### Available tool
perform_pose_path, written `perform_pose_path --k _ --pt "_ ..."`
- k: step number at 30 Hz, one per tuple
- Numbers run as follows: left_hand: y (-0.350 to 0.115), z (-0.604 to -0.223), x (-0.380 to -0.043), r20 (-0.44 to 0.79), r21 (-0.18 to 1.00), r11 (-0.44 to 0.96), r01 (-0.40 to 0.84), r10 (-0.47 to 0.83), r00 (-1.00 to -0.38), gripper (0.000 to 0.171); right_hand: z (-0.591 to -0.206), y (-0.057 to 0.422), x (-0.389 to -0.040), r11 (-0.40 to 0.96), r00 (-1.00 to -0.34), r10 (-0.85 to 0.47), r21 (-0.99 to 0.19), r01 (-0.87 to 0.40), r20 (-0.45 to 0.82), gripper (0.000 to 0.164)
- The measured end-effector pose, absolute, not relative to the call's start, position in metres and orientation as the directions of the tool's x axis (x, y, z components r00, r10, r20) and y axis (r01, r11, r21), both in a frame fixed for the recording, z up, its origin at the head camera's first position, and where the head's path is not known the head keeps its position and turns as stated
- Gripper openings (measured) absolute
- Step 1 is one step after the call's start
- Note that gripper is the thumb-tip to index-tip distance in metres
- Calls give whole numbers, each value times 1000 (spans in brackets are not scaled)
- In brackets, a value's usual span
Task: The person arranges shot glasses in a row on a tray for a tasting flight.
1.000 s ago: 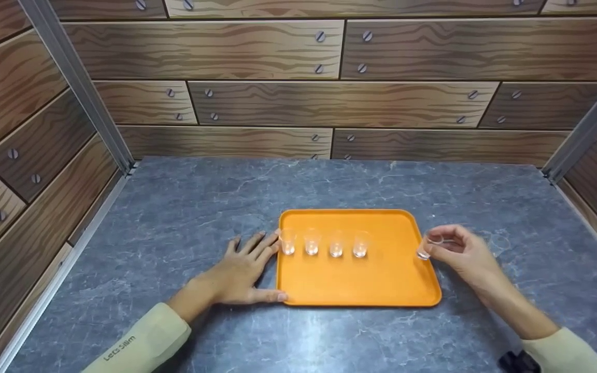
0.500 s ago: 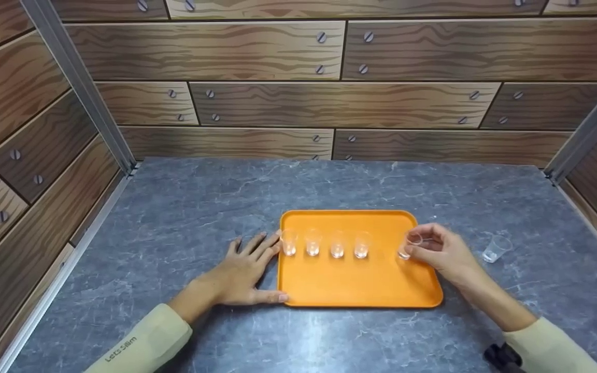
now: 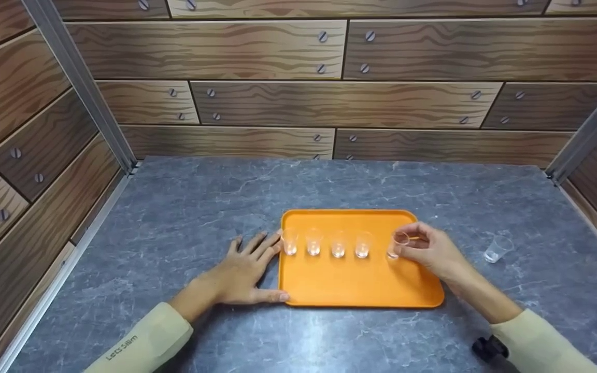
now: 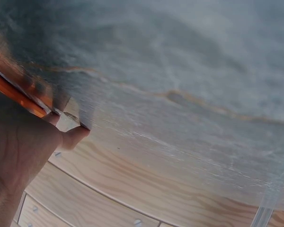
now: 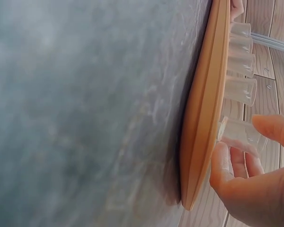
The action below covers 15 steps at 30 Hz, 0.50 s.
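Observation:
An orange tray lies on the table, bearing a row of several small clear cups, from the leftmost cup to the cup nearest my right hand. My right hand pinches another clear cup upright over the tray's right part, thumb on the near side. In the right wrist view this held cup has its base close to the tray surface. My left hand lies with fingers spread, fingertips and thumb at the tray's left edge. One more clear cup is on the table to the right.
The blue-grey marbled table runs back to a wood-patterned wall. Metal posts stand at the back corners. A black device sits at the right wrist.
My right hand has carried its cup leftward from the tray's right edge to further over the tray, uncovering the cup on the table. My left hand has stayed put.

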<state>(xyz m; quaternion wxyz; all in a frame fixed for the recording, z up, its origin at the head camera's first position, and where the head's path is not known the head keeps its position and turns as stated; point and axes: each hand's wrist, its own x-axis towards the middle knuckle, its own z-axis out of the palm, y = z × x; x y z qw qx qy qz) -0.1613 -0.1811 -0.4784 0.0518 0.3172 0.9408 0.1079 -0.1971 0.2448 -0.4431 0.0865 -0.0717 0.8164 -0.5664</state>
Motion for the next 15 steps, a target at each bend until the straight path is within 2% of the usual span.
perform_pose_path --k 15 --pt "-182 -478 -163 -38 244 774 585 610 -791 111 -447 236 -202 366 -964 -242 -931 18 -114 47"
